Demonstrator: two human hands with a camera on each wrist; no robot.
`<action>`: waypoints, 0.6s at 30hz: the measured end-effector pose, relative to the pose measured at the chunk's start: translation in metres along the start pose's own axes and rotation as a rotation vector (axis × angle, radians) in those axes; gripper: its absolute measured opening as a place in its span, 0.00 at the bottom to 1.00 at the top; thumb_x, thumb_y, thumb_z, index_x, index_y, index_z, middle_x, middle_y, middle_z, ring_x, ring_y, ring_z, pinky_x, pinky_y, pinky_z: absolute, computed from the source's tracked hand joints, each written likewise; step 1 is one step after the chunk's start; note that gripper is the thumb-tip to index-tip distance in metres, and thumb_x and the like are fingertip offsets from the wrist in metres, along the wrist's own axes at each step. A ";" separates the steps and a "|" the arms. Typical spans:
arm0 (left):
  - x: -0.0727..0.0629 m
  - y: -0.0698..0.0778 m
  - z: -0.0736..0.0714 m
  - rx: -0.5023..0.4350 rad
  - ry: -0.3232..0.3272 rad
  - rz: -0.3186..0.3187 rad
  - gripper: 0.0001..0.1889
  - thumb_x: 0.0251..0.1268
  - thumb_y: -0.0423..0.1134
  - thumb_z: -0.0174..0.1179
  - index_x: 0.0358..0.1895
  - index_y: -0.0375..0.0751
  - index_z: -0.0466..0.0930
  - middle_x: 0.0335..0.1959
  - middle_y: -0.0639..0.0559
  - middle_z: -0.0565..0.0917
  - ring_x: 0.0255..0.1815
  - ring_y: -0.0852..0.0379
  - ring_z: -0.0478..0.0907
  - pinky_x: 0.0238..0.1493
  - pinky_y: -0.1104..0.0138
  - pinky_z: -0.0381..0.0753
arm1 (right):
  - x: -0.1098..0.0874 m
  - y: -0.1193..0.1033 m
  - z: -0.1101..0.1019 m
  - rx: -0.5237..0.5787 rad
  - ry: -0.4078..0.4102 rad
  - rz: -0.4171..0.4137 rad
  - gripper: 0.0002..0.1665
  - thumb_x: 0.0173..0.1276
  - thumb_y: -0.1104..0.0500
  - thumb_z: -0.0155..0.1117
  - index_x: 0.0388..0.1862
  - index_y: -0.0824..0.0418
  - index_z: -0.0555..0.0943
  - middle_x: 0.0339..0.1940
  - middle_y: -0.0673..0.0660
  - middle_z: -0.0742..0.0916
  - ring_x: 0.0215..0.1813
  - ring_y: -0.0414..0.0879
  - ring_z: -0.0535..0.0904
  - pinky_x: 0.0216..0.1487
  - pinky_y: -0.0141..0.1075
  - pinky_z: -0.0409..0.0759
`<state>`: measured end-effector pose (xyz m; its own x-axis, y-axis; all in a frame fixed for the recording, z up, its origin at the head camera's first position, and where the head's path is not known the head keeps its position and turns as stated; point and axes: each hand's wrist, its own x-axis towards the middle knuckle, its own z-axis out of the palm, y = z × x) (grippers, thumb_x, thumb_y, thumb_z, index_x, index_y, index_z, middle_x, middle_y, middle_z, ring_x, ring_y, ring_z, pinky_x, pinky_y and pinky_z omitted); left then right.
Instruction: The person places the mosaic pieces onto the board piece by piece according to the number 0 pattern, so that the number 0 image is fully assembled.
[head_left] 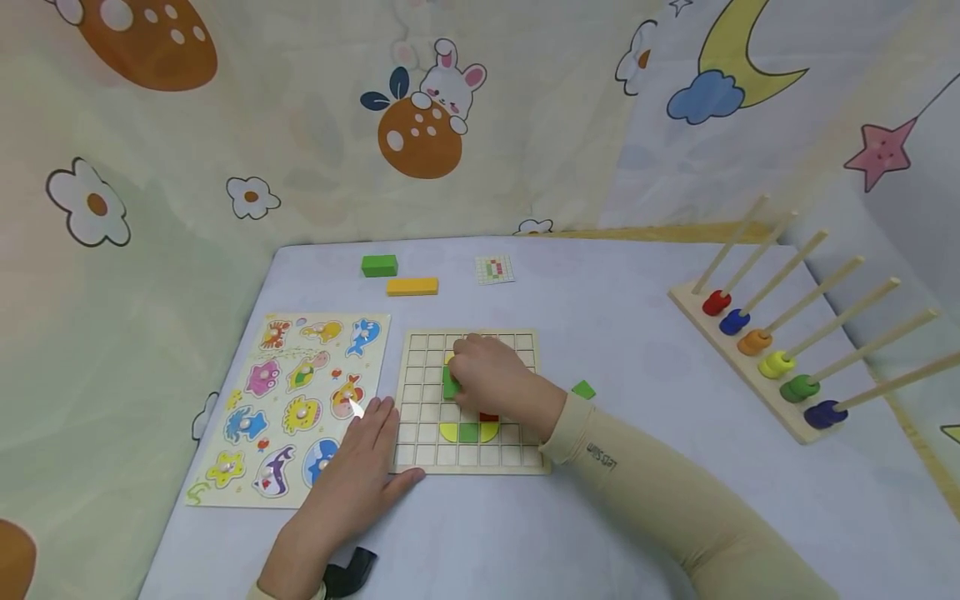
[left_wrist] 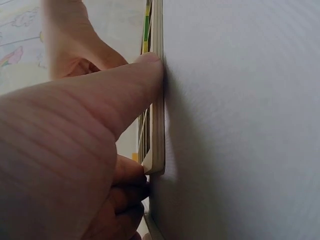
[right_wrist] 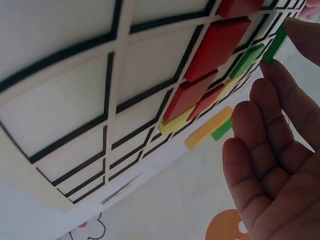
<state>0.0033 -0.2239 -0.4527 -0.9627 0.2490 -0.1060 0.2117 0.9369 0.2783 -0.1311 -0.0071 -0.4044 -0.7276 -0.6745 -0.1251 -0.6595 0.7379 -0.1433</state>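
My left hand (head_left: 356, 462) lies with fingers straight beside the wooden grid board (head_left: 422, 392). Its thumb (left_wrist: 142, 70) touches the board's near edge in the left wrist view. Over the board, my right hand (head_left: 498, 379) pinches a small green tile (right_wrist: 275, 44) between thumb and index finger, its other fingers loosely bent. Several red tiles (right_wrist: 217, 47), another green tile (right_wrist: 247, 61) and yellow pieces lie on the grid. Nearest me, a green square (head_left: 468, 432) sits between two rounded yellow tiles (head_left: 448, 432). My right hand hides part of the pattern.
An animal knob puzzle (head_left: 281, 400) lies left of the board. Behind stand a green block (head_left: 379, 266), a yellow block (head_left: 412, 287) and a small pattern card (head_left: 495, 269). A loose green tile (head_left: 583, 389) lies right, before a peg rack (head_left: 742, 358) with coloured beads.
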 end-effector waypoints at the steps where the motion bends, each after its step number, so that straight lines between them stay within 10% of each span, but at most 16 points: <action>1: 0.000 0.000 0.000 0.000 -0.001 -0.001 0.53 0.66 0.64 0.67 0.83 0.34 0.55 0.87 0.41 0.55 0.89 0.41 0.47 0.86 0.45 0.54 | 0.001 0.000 0.001 -0.004 -0.004 0.000 0.05 0.63 0.53 0.77 0.34 0.51 0.89 0.35 0.46 0.81 0.40 0.44 0.73 0.46 0.36 0.78; 18: -0.001 0.000 -0.003 -0.018 0.005 0.001 0.53 0.66 0.63 0.68 0.82 0.34 0.56 0.86 0.41 0.56 0.88 0.40 0.47 0.86 0.44 0.55 | 0.005 -0.001 0.006 -0.016 -0.004 -0.001 0.08 0.63 0.49 0.77 0.33 0.51 0.89 0.33 0.46 0.81 0.39 0.44 0.73 0.45 0.37 0.77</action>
<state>0.0034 -0.2246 -0.4497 -0.9634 0.2484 -0.1011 0.2093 0.9322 0.2952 -0.1332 -0.0110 -0.4106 -0.7263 -0.6751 -0.1290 -0.6630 0.7377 -0.1276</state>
